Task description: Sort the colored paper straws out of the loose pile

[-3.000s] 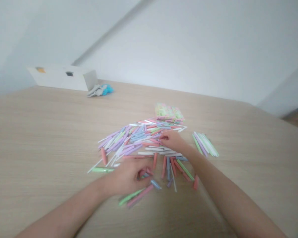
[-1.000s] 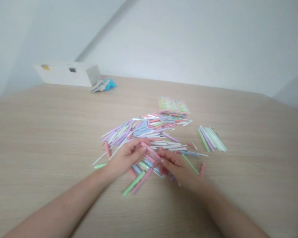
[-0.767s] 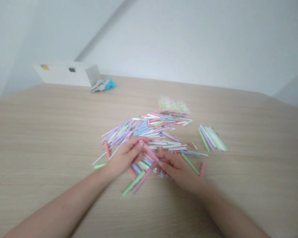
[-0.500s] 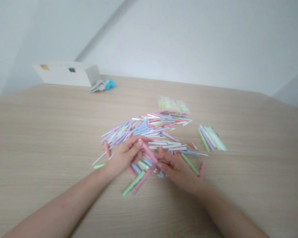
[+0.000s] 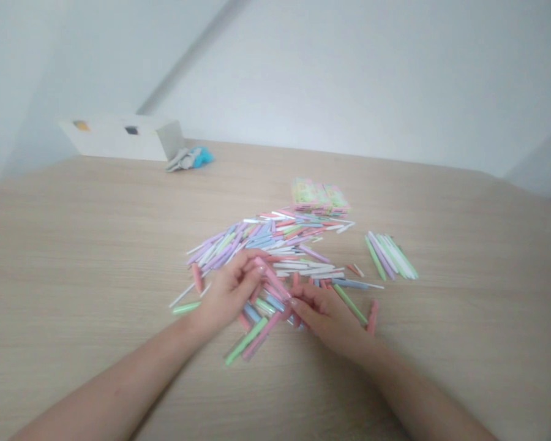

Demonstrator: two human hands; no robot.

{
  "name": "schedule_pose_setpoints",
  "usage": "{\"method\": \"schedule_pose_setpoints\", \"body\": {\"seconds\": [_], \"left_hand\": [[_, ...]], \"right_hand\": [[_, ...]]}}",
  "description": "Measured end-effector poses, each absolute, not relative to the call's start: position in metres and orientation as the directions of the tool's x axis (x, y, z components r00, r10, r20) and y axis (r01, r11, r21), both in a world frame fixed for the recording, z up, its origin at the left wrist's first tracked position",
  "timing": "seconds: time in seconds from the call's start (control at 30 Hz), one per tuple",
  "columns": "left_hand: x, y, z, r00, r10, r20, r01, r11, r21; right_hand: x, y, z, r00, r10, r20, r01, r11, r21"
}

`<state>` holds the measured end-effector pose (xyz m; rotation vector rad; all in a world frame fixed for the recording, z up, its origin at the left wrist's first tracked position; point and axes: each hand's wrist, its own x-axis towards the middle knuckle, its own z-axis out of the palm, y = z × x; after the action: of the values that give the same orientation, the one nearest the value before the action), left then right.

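Note:
A slim pink stick slants between my two hands above a heap of coloured sticks. My left hand pinches its upper left end between thumb and fingers. At the lower right end, my right hand is closed on the same stick with thumb and fingertips. Whether anything more is behind the fingers I cannot tell. Below the hands lie a green stick and another pink stick, side by side. Blue and white sticks under the hands are partly hidden.
Several green, white and purple sticks lie in a separate row on the right. Behind the heap stand stacked patterned packs. At the back left are a white box and a grey and blue crumpled item on the wooden table.
My left thumb has slid slightly down along the pink stick. The right fingers have shifted a little at the other end. The sticks on the table look unmoved.

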<state>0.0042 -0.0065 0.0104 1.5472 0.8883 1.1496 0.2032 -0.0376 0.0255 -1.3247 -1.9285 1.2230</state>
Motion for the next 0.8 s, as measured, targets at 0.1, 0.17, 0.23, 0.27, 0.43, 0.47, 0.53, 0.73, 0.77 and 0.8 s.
{"method": "schedule_pose_setpoints", "body": {"seconds": [0.1,0.17,0.23,0.27,0.43,0.47,0.53,0.73,0.77,0.8], "left_hand": [[0.003,-0.009,0.007,0.289,0.921,0.260,0.056,-0.287,0.956],[0.003,-0.010,0.006,0.293,0.922,0.253,0.099,-0.292,0.951],[0.002,-0.010,0.005,0.286,0.925,0.249,0.129,-0.295,0.947],[0.002,-0.009,0.005,0.271,0.930,0.247,0.137,-0.291,0.947],[0.001,-0.001,0.007,0.231,0.959,0.162,0.099,-0.189,0.977],[0.001,0.001,0.008,0.254,0.957,0.141,0.077,-0.165,0.983],[0.002,0.003,0.009,0.301,0.947,0.112,0.024,-0.125,0.992],[0.006,0.005,0.003,0.371,0.928,-0.020,-0.175,0.091,0.980],[0.007,0.005,0.002,0.382,0.923,-0.048,-0.217,0.140,0.966],[0.008,0.004,0.001,0.389,0.918,-0.078,-0.258,0.190,0.947]], "right_hand": [[0.202,-0.039,0.026,-0.351,0.929,-0.116,0.537,0.099,-0.837],[0.201,-0.039,0.026,-0.326,0.936,-0.135,0.566,0.078,-0.821],[0.201,-0.038,0.026,-0.317,0.937,-0.145,0.563,0.064,-0.824],[0.201,-0.037,0.026,-0.322,0.936,-0.142,0.550,0.063,-0.833],[0.204,-0.036,0.024,-0.379,0.924,-0.043,0.433,0.136,-0.891],[0.205,-0.036,0.023,-0.392,0.920,-0.020,0.414,0.157,-0.897],[0.206,-0.036,0.021,-0.408,0.913,0.015,0.392,0.190,-0.900],[0.206,-0.039,0.010,-0.407,0.910,0.077,0.277,0.204,-0.939],[0.206,-0.039,0.009,-0.396,0.914,0.091,0.214,0.188,-0.959],[0.205,-0.039,0.007,-0.384,0.917,0.111,0.146,0.179,-0.973]]}}
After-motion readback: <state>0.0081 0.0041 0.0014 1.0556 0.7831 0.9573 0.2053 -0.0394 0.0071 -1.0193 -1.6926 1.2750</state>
